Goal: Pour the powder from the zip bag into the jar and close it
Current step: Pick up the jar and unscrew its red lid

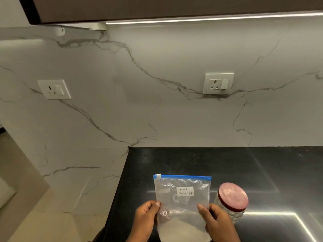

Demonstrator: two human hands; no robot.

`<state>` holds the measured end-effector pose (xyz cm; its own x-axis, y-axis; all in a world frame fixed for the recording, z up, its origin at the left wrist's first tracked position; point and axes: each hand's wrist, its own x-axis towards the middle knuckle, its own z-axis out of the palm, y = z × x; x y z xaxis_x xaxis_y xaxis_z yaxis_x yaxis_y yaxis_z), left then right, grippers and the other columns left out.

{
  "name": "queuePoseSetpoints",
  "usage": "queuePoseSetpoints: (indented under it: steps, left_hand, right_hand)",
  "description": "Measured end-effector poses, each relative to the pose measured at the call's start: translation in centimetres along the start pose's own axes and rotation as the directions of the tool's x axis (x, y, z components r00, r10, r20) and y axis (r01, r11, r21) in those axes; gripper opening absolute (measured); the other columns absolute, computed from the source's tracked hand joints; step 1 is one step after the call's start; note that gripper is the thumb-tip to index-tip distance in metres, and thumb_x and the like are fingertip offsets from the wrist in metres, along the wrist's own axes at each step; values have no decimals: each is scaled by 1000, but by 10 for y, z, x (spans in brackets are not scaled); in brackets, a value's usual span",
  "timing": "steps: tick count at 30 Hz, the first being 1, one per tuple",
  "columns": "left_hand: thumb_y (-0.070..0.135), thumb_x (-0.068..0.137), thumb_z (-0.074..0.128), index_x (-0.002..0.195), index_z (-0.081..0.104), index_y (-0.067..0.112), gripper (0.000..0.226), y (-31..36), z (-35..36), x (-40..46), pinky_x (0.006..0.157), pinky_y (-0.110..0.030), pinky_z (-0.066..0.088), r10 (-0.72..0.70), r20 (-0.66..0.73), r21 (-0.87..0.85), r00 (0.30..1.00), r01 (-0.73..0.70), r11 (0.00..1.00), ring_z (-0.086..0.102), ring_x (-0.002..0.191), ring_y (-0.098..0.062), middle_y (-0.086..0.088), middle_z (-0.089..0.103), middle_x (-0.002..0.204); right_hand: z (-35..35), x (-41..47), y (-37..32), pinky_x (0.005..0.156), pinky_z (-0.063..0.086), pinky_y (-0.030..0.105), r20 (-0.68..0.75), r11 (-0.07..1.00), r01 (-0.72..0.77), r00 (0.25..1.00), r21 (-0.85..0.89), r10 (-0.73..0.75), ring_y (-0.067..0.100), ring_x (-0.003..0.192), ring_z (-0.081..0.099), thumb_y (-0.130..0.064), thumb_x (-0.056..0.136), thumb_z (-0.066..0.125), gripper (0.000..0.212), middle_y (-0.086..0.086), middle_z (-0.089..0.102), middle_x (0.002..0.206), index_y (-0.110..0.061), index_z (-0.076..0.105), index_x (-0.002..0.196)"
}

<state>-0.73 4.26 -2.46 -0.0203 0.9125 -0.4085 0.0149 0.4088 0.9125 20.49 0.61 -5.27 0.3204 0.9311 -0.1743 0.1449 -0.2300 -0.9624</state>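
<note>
A clear zip bag point(182, 199) with a blue zip strip and a white slider at its left end is held upright over the black counter point(227, 165). A label on it reads "MILK POWDER", and white powder fills its bottom. My left hand point(146, 219) pinches the bag's left edge and my right hand point(216, 222) pinches its right edge. The zip looks closed. A textured glass jar point(233, 201) with a pink lid on it stands just right of the bag, behind my right hand.
A marble backsplash rises behind the counter with two wall sockets point(218, 83) point(54, 89). A dark cabinet point(157, 7) with a light strip hangs overhead. The counter ends at its left edge near the bag, with a pale floor beyond.
</note>
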Motion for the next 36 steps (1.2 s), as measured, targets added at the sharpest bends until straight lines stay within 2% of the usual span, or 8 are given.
queuePoseSetpoints:
  steps: [6,11,15,22,29,33,35,36]
  left_hand:
    - [7,94,56,87,70,-4,20,9,-3,-3,65,-32,52,-10,-2,-3,1000,10,1000,63,70,-25,-16,70,76]
    - [5,94,55,83,70,-4,21,13,-8,8,80,-45,55,-41,-65,7,997,42,999,64,72,-30,-18,71,72]
    - [5,94,57,82,69,-4,20,2,-14,20,56,-30,54,-85,-157,67,984,97,993,61,63,-27,-18,68,72]
    - [11,92,60,74,73,3,23,-8,-24,38,72,-34,54,-80,-228,159,970,118,980,66,78,-29,-16,71,78]
    - [9,93,60,77,70,-1,21,-7,-54,51,55,-31,53,-132,-293,69,947,159,985,66,61,-33,-20,70,73]
    - [7,88,65,72,73,-2,20,-14,-56,56,73,-36,55,-120,-366,89,923,164,982,66,65,-34,-23,70,72]
    - [11,87,67,74,73,3,16,-15,-50,55,84,-42,56,-28,-463,166,886,118,979,67,72,-34,-19,71,75]
    - [12,86,68,79,72,4,11,-13,-45,51,86,-42,55,41,-531,198,846,77,977,66,73,-33,-17,71,77]
  right_hand:
    - [3,0,0,54,37,31,10,1000,3,1000,10,-3,17,47,48,-27,83,70,28,0,55,47,-6,64,66]
    - [16,9,-13,55,42,25,14,989,43,999,-141,-41,8,48,50,-34,85,66,33,-5,57,48,-15,58,59]
    - [28,12,-15,62,44,25,94,962,-2,995,-273,28,10,59,55,-36,87,63,30,-4,60,58,-17,58,63]
    - [36,12,-15,62,45,27,131,971,-39,989,-236,71,13,58,56,-36,86,63,28,-3,60,58,-18,58,65]
    - [74,17,-37,67,53,30,120,957,1,992,-290,35,26,74,66,-37,91,54,31,9,64,73,-21,51,65]
    - [66,14,-41,78,53,26,190,939,19,981,-342,50,15,82,66,-48,88,56,29,3,68,87,-21,66,88]
    - [50,9,-39,81,46,15,234,899,135,972,-417,-37,2,86,59,-55,84,57,35,-6,65,100,-27,63,106]
    - [39,7,-37,76,43,11,225,849,242,963,-469,-150,-3,78,56,-53,82,62,34,-8,63,99,-31,61,108]
